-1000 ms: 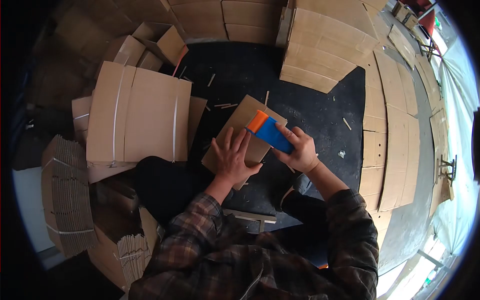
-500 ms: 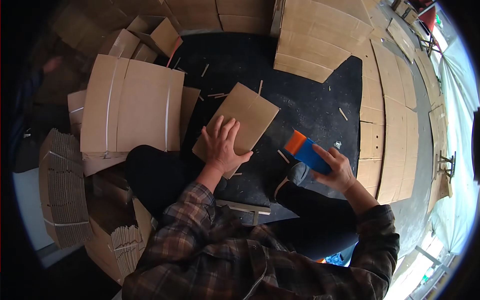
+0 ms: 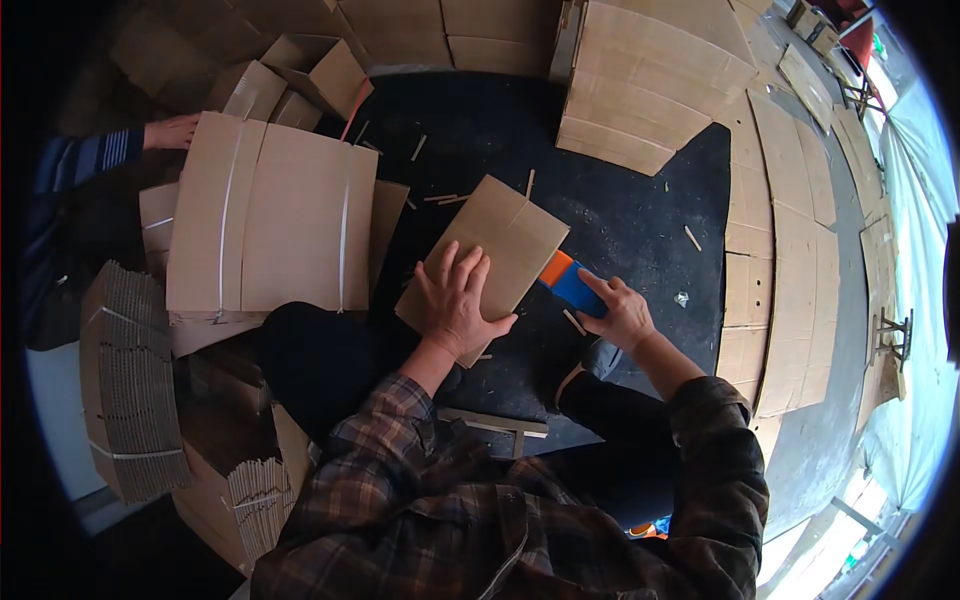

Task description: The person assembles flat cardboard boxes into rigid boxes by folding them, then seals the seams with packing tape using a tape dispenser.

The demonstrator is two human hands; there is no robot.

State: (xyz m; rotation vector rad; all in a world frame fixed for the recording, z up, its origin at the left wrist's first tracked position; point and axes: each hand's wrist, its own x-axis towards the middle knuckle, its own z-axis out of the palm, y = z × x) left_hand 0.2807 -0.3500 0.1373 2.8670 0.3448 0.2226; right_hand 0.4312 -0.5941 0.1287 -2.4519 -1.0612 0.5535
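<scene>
A closed cardboard box (image 3: 512, 235) lies tilted on the dark floor in front of me. Spread across its top is my left hand (image 3: 458, 300), palm down with the fingers apart and the thumb near the right edge. My right hand (image 3: 622, 312) is closed around a flat blue tool with an orange end (image 3: 573, 283); its exact kind I cannot make out. The orange end is at the box's right side, touching or very close to it.
Strapped flat cardboard stacks (image 3: 300, 220) rise on my left, with another bundle (image 3: 130, 380) nearer. A co-worker's hand (image 3: 172, 132) touches the far stack. Large cardboard (image 3: 645, 95) stands ahead. Cardboard sheets (image 3: 795, 290) line the right. Thin scraps (image 3: 692, 238) litter the dark floor.
My right hand has brought the blue tool leftward and up to the box's right side. My left hand stays on the box. The co-worker's arm has come further into view at left.
</scene>
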